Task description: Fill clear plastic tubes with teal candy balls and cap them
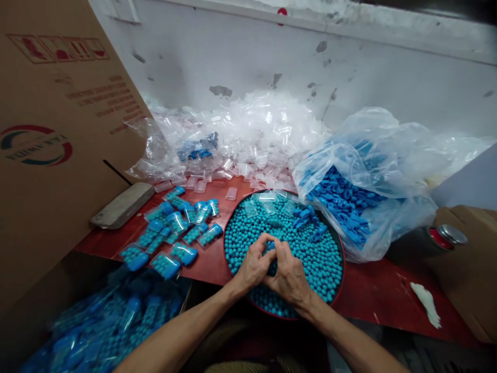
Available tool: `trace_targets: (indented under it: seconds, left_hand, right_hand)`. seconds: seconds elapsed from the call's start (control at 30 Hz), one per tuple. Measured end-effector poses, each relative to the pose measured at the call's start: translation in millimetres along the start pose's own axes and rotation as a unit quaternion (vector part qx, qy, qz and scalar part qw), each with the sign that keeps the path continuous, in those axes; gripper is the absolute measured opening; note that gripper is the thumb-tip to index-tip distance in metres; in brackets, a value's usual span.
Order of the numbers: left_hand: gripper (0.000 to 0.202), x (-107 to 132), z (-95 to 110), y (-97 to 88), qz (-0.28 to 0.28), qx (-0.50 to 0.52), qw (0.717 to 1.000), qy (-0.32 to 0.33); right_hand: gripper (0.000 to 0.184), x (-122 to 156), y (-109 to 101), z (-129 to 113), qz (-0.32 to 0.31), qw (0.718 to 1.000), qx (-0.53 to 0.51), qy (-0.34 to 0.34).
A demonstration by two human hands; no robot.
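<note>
A packing workshop; it shows in the printed carton [46, 98], heap of clear containers [267, 134], bag [407, 166] of blue caps [341, 202]; tub [337, 233] of beads [310, 267].

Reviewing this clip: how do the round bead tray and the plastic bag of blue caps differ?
The round tray looks rigid, with a red rim; the plastic bag is crumpled and translucent.
The tray holds mostly teal beads; the bag shows a heap of blue caps.
The left hand and right hand are over the tray; neither touches the bag.
Both rest on the red table.
</note>
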State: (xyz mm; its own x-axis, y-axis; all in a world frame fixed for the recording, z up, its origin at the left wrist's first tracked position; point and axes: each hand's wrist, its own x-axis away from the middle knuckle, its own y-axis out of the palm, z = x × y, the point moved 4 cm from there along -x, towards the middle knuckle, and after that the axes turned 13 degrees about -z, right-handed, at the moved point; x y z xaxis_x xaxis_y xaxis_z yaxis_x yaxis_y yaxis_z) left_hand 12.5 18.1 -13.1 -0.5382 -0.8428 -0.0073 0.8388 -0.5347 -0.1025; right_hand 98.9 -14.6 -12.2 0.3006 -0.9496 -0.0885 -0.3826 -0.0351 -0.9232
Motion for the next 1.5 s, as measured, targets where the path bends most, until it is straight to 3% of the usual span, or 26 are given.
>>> trace_targets:
  seconds: [0.1, 0.23, 0.3, 0.4, 0.5, 0.53, 0.6, 0.67, 0.7, 0.77, 0.83, 0.9, 1.0, 1.13, 1.33, 1.43, 1.5]
  left_hand:
    - [0.013, -1, 0, 1.1, -0.009, -0.021, 1.0, -0.005]
    - [0.021, 2, 3, -14.1, -0.006, 0.082, 0.996, -0.036]
    - [0.029, 8, 7, -36.0, 0.021, 0.126, 0.99, -0.058]
    - [0.035, 21, 11, -87.2, 0.117, 0.124, 0.984, -0.05]
    - [0.039, 36, 8, -142.4, 0.234, -0.001, 0.971, -0.05]
    - [0.038, 41, 7, -157.1, 0.272, -0.088, 0.956, -0.062]
    - [0.039, 46, 10, -173.5, 0.328, -0.287, 0.896, -0.085]
    - [0.038, 46, 15, -168.9, 0.349, -0.438, 0.824, -0.086]
    - [0.037, 42, 18, -158.9, 0.339, -0.483, 0.804, -0.074]
    - [0.032, 30, 19, -126.9, 0.269, -0.527, 0.805, -0.043]
    - [0.029, 12, 16, -85.5, 0.142, -0.554, 0.82, -0.029]
    - [0.029, -5, 9, -47.6, 0.032, -0.581, 0.813, -0.031]
    - [0.032, -26, 0, -14.8, -0.047, -0.57, 0.82, -0.026]
    - [0.028, -40, -6, -10.4, -0.068, -0.505, 0.86, -0.025]
    - [0.022, -32, 1, -22.0, -0.06, -0.431, 0.9, -0.002]
    - [0.015, -28, 1, -23.2, -0.076, -0.298, 0.951, 0.002]
    - [0.012, -29, -4, -21.9, -0.103, -0.167, 0.98, -0.026]
  right_hand:
    - [0.065, 5, -3, -2, -0.054, 0.998, -0.021, 0.018]
    - [0.068, 9, -21, 11, -0.089, 0.992, -0.094, 0.0]
    - [0.056, 8, -28, 29, -0.078, 0.991, -0.109, 0.016]
    - [0.037, 4, -30, 57, -0.073, 0.993, -0.089, 0.029]
    - [0.033, -4, -28, 73, -0.081, 0.995, -0.042, 0.032]
    - [0.034, -7, -28, 74, -0.086, 0.996, -0.02, 0.034]
    - [0.036, -15, -27, 72, -0.101, 0.994, 0.031, 0.039]
    - [0.037, -22, -26, 67, -0.122, 0.988, 0.085, 0.04]
    - [0.037, -26, -25, 64, -0.133, 0.985, 0.107, 0.037]
    - [0.035, -32, -23, 61, -0.151, 0.979, 0.132, 0.03]
    - [0.031, -36, -20, 60, -0.156, 0.979, 0.129, 0.024]
    - [0.027, -40, -18, 62, -0.149, 0.983, 0.108, 0.02]
    - [0.022, -45, -17, 64, -0.137, 0.988, 0.069, 0.015]
    - [0.015, -48, -17, 63, -0.134, 0.99, 0.026, 0.021]
    - [0.019, -37, -27, 72, -0.128, 0.985, -0.113, -0.026]
    - [0.021, -37, -38, 91, -0.101, 0.994, -0.042, 0.022]
    - [0.027, -42, -42, 103, -0.117, 0.99, 0.045, 0.069]
